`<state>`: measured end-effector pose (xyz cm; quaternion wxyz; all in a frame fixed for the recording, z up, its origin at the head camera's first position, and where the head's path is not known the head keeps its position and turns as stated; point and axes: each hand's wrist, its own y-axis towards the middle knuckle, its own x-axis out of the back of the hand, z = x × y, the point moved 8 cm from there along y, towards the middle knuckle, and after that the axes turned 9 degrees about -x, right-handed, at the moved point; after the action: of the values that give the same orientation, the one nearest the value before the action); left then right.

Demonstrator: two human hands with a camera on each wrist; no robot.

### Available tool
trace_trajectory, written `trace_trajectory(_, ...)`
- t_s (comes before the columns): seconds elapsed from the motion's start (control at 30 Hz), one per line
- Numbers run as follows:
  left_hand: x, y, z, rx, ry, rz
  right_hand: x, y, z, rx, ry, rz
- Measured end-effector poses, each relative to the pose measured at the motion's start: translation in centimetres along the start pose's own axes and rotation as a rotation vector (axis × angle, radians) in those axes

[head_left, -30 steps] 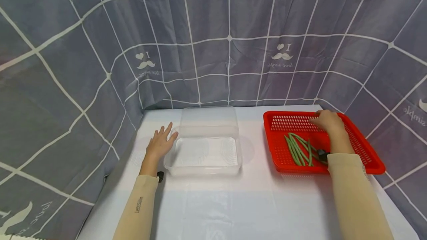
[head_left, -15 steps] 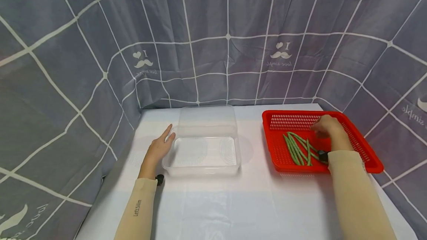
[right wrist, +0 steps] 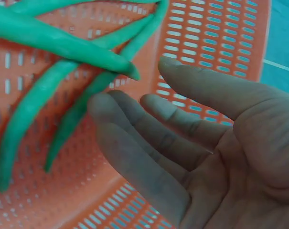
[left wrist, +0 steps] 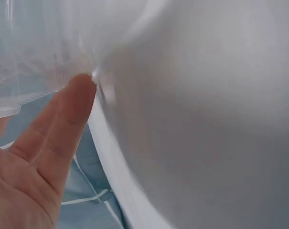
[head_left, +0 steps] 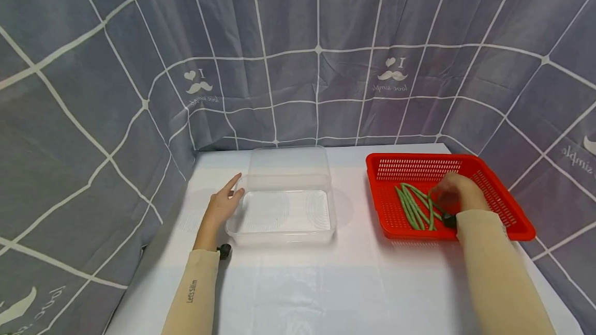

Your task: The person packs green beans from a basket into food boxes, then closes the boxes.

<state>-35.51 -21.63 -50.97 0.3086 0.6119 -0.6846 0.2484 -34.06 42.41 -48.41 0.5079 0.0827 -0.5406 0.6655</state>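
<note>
The left hand (head_left: 221,207) is at the left side of a clear plastic container (head_left: 283,238), which stands on the table. In the left wrist view, its fingers (left wrist: 70,114) lie nearly straight, one fingertip right at the container's clear wall. On the right, the right hand (head_left: 460,189) is inside a red slotted basket (head_left: 405,233), just right of several green beans (head_left: 412,207). From the right wrist view, this hand (right wrist: 197,152) has loosely bent fingers spread apart from the thumb, with nothing between them. The tip of one green bean (right wrist: 53,40) lies close to its fingertips.
Behind the container lies a clear flat lid (head_left: 288,159). A grey curtain (head_left: 288,81) with white lines encloses the white table (head_left: 298,288) at the back and both sides. Dark wrist devices (head_left: 224,251) sit on both wrists.
The right hand has moved down and nearer in the basket, to beside the beans. The left hand's spread fingers have drawn closer together at the container's side.
</note>
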Motion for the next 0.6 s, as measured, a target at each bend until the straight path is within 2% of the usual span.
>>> trace_trajectory(0.17, 0.2, 0.0, 0.3, 0.008, -0.07, -0.075, -1.4, -0.6, -0.3, -0.047, 0.101, 0.057)
trace_trajectory(0.33, 0.0, 0.2, 0.4, 0.025, -0.139, -0.127, -1.5, -1.3, -0.5, -0.079, 0.161, 0.04)
trace_trajectory(0.6, 0.4, -0.2, 1.1, 0.069, -0.154, -0.185, -2.8, -0.9, 0.1, -0.087, 0.121, 0.09)
